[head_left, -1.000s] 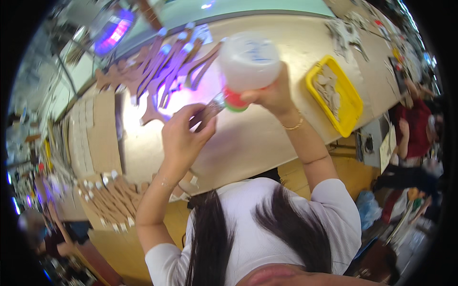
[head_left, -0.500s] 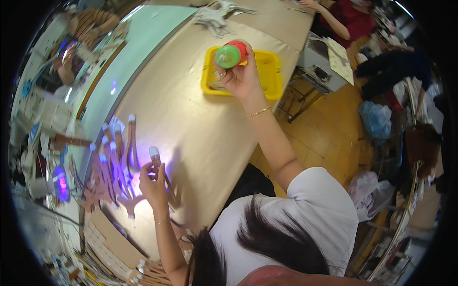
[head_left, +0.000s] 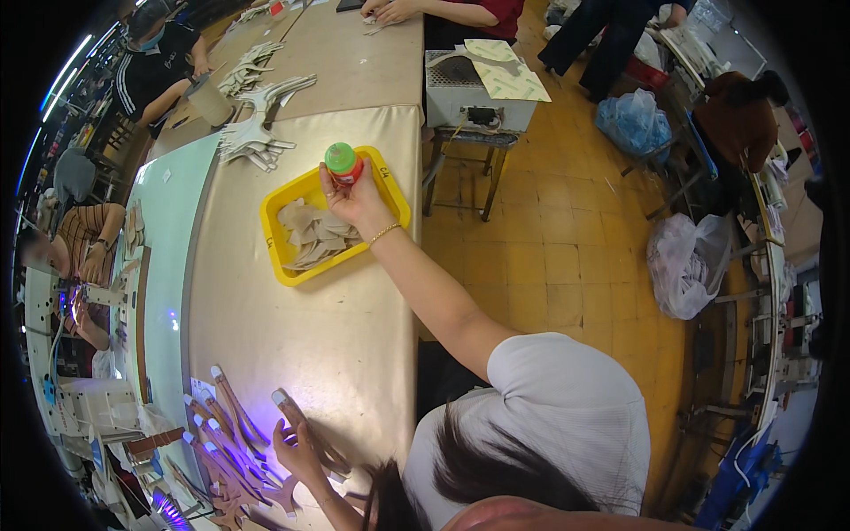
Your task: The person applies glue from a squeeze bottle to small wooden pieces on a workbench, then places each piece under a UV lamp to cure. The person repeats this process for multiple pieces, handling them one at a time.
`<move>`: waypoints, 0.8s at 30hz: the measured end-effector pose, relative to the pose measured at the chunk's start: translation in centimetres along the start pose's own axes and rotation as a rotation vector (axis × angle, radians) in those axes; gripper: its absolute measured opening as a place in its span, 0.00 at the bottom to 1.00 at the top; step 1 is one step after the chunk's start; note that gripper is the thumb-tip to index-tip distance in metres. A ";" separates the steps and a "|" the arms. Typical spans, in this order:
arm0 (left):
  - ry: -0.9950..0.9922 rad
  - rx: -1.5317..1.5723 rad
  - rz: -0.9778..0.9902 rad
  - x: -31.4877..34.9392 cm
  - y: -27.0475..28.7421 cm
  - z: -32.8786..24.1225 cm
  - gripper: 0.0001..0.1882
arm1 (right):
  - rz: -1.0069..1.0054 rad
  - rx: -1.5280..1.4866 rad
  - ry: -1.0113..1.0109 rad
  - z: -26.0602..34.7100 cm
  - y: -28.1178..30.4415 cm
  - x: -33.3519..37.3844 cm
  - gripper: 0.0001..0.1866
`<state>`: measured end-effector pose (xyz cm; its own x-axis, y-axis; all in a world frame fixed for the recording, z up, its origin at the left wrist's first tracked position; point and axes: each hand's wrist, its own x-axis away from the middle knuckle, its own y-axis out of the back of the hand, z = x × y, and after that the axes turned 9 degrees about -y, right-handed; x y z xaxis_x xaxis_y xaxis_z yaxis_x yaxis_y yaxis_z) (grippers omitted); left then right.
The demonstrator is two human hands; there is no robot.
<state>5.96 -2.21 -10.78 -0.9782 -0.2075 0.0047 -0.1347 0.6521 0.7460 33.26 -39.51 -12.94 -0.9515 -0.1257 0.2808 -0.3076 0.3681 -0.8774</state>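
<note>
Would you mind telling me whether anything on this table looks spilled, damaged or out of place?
Nothing stands out. The right hand holds a green-capped bottle over the yellow tray of flat cut pieces; the left hand rests on brown strips.

The right hand covers the body of the green-capped red bottle; the left hand partly hides the thin brown cut-out strips.

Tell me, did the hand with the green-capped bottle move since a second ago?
Yes. The right hand carried the bottle away from the brown strips and now holds it over the yellow tray.
</note>
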 end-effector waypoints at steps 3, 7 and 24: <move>0.015 0.007 0.030 0.3 0.2 0.7 0.25 | 0.004 0.005 -0.010 0.0 0.0 0.4 0.36; -0.020 0.016 0.041 0.7 0.2 1.4 0.25 | -0.004 -0.036 0.063 0.2 -0.5 0.3 0.38; -0.225 -0.041 -0.292 10.2 5.4 -1.5 0.05 | 0.230 0.163 -0.333 -6.0 -1.3 11.4 0.46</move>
<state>-4.53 -1.84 -5.69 -0.9103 -0.2124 -0.3553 -0.4114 0.5586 0.7202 22.73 -35.92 -6.27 -0.9329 -0.3571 -0.0462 -0.0576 0.2747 -0.9598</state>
